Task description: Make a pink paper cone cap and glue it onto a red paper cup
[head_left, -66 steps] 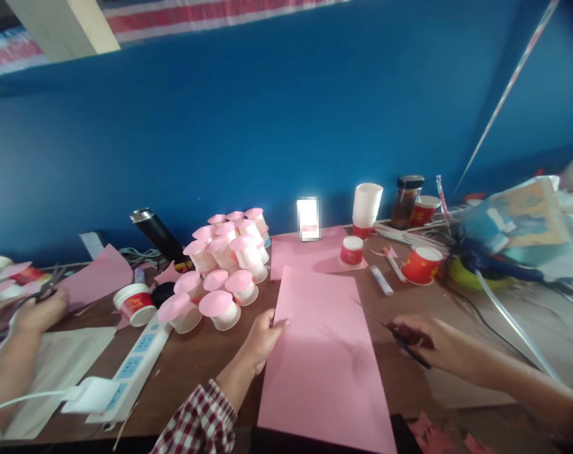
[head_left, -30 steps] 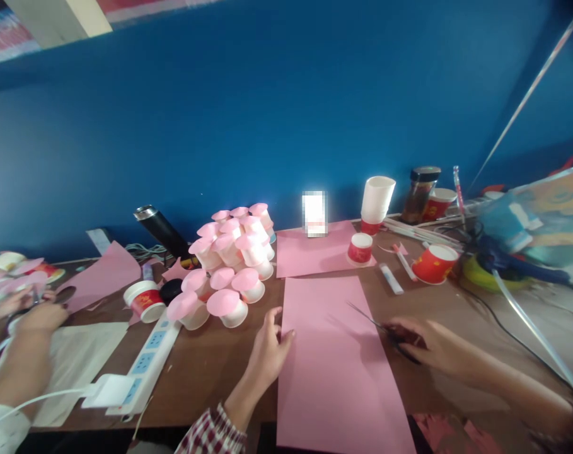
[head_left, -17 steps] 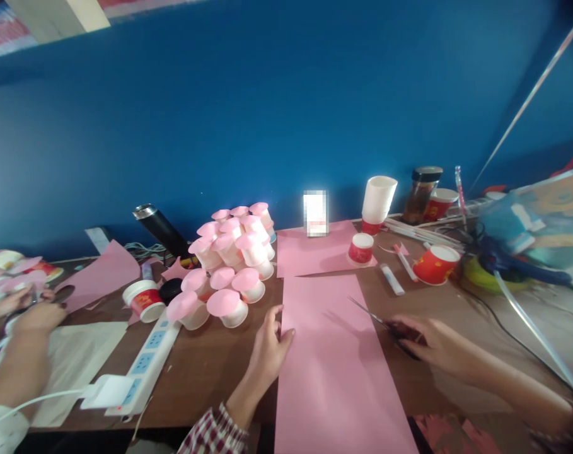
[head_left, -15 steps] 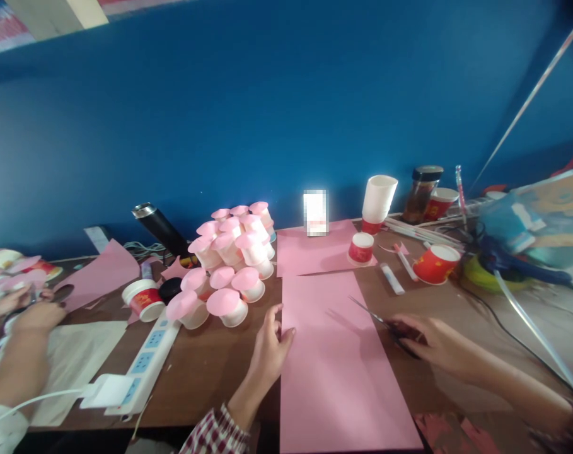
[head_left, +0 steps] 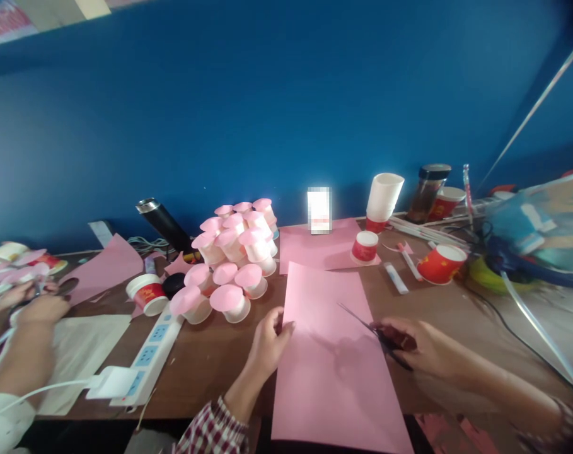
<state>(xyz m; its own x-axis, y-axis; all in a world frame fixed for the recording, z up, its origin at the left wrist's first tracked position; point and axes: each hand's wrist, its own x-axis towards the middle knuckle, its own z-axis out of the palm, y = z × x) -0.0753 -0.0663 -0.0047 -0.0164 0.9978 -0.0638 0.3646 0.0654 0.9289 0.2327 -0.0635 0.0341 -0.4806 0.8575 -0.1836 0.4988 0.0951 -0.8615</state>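
A large pink paper sheet [head_left: 328, 359] lies on the brown table [head_left: 210, 353] in front of me, its near end hanging over the table's front edge. My left hand [head_left: 267, 340] pinches the sheet's left edge. My right hand [head_left: 413, 347] grips dark scissors [head_left: 366, 326], whose blades point up-left over the sheet's right side. Just left of the sheet sits a pile of white paper cups with pink paper tops [head_left: 234, 258].
Another person's hands [head_left: 31, 309] work with scissors at the far left. A white power strip [head_left: 144, 359] lies front left. Red paper cups [head_left: 440, 263], a white cup stack [head_left: 383, 197], a jar [head_left: 428, 192], glue sticks, cables and a second pink sheet [head_left: 314, 249] crowd the back and right.
The pink sheet has tilted and its left edge lifted in my left hand. My right hand has moved the scissors left, over the sheet.
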